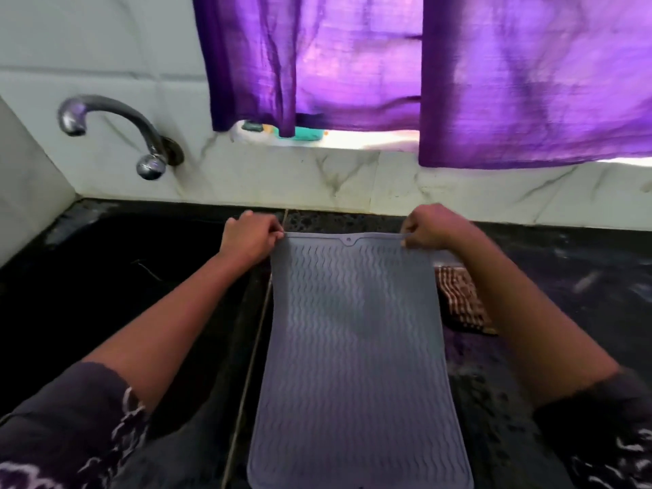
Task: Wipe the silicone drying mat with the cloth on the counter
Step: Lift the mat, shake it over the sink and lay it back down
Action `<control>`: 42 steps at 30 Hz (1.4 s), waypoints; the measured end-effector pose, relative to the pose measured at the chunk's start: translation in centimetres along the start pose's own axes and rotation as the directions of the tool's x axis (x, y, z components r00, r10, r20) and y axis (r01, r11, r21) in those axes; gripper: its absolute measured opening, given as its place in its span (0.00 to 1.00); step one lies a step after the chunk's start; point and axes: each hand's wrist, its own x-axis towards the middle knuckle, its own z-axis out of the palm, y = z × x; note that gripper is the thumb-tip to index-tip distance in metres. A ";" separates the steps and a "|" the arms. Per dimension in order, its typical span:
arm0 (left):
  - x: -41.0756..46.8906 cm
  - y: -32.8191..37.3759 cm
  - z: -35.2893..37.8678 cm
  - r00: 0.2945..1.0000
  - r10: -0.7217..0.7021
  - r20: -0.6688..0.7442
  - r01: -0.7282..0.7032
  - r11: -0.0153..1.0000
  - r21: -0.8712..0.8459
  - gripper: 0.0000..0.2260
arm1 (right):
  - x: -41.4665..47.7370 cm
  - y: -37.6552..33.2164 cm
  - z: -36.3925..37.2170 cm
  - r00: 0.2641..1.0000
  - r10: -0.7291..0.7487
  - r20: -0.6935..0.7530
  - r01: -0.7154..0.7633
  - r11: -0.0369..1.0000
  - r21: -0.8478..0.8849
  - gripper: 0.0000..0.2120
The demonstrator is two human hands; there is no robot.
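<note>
A grey silicone drying mat [352, 347] with wavy ridges stretches from the far side of the dark counter toward me. My left hand [248, 238] pinches its far left corner and my right hand [432, 227] pinches its far right corner, so the far edge is pulled taut. A brown and white patterned cloth [460, 300] lies on the counter just right of the mat, partly hidden under my right forearm.
A dark sink [123, 277] lies left of the mat, with a chrome tap [116, 125] on the tiled wall above it. Purple curtains [388, 65] hang over a window sill holding small items [278, 130]. The black counter [564, 277] extends to the right.
</note>
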 end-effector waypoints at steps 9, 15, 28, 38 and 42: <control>-5.8 -10.7 -21.7 0.790 -0.055 -0.611 -0.142 0.953 -0.269 0.09 | -8.5 -14.5 -14.6 0.677 -0.100 -0.729 0.370 0.902 0.221 0.08; -6.8 -17.6 -28.6 0.789 -0.111 -0.604 -0.054 0.967 -0.248 0.09 | -2.7 -23.6 -14.9 0.571 -0.089 -0.816 0.360 0.921 0.152 0.10; -8.5 -24.7 -31.4 0.918 -0.137 -0.373 0.120 0.990 -0.070 0.09 | -0.2 -31.9 -15.0 0.728 -0.206 -0.654 0.289 0.957 0.020 0.11; -9.3 -20.0 -31.6 0.800 -0.076 -0.596 0.048 0.997 -0.064 0.10 | -4.8 -26.5 -15.3 0.688 -0.149 -0.710 0.282 0.957 0.072 0.12; -10.2 -15.6 -31.4 0.768 0.030 -0.640 -0.060 0.998 -0.025 0.11 | -10.2 -21.3 -17.1 0.637 -0.190 -0.747 0.286 0.958 0.000 0.10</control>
